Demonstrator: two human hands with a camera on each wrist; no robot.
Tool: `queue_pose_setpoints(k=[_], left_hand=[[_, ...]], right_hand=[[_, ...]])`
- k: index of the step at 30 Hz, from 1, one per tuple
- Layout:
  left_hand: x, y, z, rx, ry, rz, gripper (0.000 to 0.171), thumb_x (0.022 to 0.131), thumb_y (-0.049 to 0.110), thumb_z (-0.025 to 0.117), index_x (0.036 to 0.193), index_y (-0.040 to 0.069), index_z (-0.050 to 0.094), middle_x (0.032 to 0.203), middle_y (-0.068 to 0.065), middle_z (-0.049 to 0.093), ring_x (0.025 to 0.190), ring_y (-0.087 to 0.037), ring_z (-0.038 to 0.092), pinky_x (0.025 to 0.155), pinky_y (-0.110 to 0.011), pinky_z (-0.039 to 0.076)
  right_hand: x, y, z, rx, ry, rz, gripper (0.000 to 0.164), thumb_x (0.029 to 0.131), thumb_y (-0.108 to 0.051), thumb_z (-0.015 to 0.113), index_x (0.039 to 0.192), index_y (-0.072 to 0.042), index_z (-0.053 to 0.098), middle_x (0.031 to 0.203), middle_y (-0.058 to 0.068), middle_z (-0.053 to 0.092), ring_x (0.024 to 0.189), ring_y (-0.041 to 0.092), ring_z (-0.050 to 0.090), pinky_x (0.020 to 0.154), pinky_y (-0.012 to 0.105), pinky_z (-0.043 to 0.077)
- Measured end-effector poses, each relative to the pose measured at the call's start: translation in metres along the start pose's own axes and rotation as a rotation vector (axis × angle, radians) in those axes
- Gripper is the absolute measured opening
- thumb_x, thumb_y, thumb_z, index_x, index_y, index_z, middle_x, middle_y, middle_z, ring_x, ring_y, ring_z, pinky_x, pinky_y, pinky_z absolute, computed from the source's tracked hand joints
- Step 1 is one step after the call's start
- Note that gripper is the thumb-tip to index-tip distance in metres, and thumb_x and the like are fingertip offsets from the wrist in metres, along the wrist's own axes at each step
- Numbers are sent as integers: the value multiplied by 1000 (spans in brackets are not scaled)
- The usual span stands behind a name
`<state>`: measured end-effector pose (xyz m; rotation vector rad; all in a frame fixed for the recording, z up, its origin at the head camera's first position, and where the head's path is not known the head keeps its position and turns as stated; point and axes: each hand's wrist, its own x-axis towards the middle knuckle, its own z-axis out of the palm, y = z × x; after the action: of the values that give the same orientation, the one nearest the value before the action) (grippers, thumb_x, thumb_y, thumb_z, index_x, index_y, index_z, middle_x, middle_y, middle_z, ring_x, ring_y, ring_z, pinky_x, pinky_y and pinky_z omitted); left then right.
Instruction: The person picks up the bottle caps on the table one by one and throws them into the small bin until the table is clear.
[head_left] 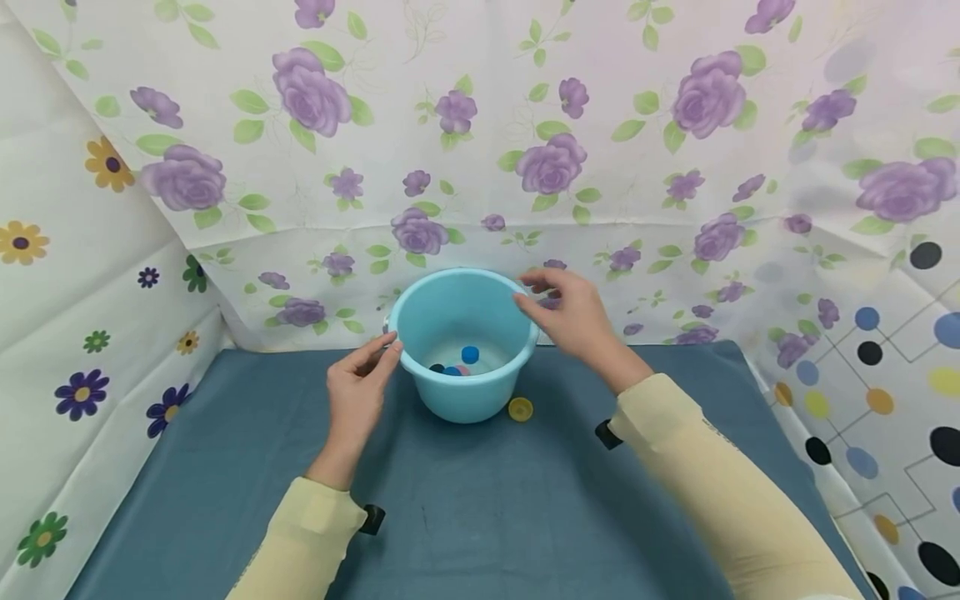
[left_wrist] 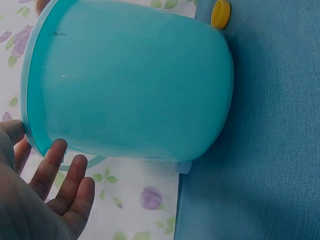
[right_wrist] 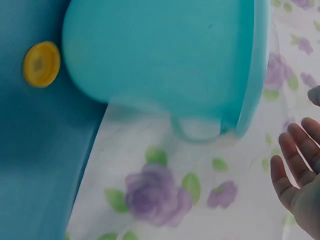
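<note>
A light blue plastic bucket stands upright at the back of the table. Inside, on its bottom, lie a blue bottle cap and a few more small caps in blue, black and pink, partly hidden by the front rim. At the bucket's left side, my left hand has its thumb and fingertips at the rim, fingers loosely bent. My right hand is raised by the right rim; in the right wrist view its relaxed fingers are apart from the bucket. Neither hand visibly holds anything.
A yellow bottle cap lies on the blue-grey table cloth, just right of the bucket's base. Behind the bucket hangs a white sheet with purple flowers. Patterned sheets also stand at the left and right sides.
</note>
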<state>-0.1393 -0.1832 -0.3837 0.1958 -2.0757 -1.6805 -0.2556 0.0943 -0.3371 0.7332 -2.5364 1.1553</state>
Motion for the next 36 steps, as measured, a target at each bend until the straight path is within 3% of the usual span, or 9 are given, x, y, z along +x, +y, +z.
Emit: queue_pose_setpoints(k=[6,12,18,24,29,36], left_hand=[[0,2,-1,20,2,-10,28,87,32,67,112,19,71,88,-14,70,65,-32,55,52,-25,42],[2,1,0,17,3,-1,28,87,32,67,111,20,71,82,-14,68,54,-17,50,49,-25,41],[2,0,0,11,10,16,27,87,29,68,111,18,71,85,-13,70,59,-16,54,52,-23,42],[1,-3,0,4,8,22,28,87,30,67,112,19,71,86,-12,70,64,-24,56,54,-23,43],[0,-4,0,6,2,24,28,87,31,67,112,19,71,89,-10,71,72,-34,57,56,-22,44],[1,-3,1,0,3,20,28,87,31,67,112,19,71,89,-13,71,65,-18,57,55,-23,43]], right_hand=[[-17,27,-10,24,47,33,40,86,-45,64,121,-25,62,115,-3,63,102,20,61,86,41,51],[-39,57,-3,-1,48,49,40,87,-43,64,123,-25,61,118,-1,63,105,20,58,88,45,48],[-64,84,16,-65,-31,113,43,87,-45,62,125,-24,60,122,-2,60,107,18,56,88,42,49],[-76,101,29,-78,-52,143,45,86,-47,64,125,-24,59,121,-1,61,107,19,56,88,43,49],[-86,110,41,-70,-142,175,54,83,-56,62,128,-25,56,125,-1,59,113,20,55,91,45,48],[-94,111,58,-72,-272,203,68,76,-58,68,132,-21,53,132,-4,54,124,20,50,96,47,45]])
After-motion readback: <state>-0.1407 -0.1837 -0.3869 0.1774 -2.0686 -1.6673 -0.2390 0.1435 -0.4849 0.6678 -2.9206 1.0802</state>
